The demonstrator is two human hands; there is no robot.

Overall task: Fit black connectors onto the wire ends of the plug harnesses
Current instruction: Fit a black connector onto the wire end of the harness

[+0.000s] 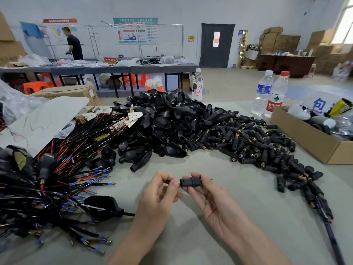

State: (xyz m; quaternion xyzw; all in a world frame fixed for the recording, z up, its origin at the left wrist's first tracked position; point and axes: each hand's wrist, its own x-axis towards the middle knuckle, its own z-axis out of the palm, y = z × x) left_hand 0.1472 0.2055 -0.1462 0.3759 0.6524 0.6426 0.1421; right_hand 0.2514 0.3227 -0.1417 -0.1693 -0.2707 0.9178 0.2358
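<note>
Just above the near tabletop (191, 161), between harnesses (57, 178) on the left and loose connectors (257, 146) on the right, keep the black connector (190, 182) pinched level at either end by left hand (160, 192) and right hand (212, 199), easing the wire tip (211, 179) straight through, never forcing it crooked.

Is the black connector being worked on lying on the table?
No, the black connector is held above the table by the right hand, with the left hand pinching its end.

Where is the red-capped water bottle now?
The red-capped bottle stands at the far right of the table in the head view, right of the blue-labelled bottle, by the cardboard box.
</note>
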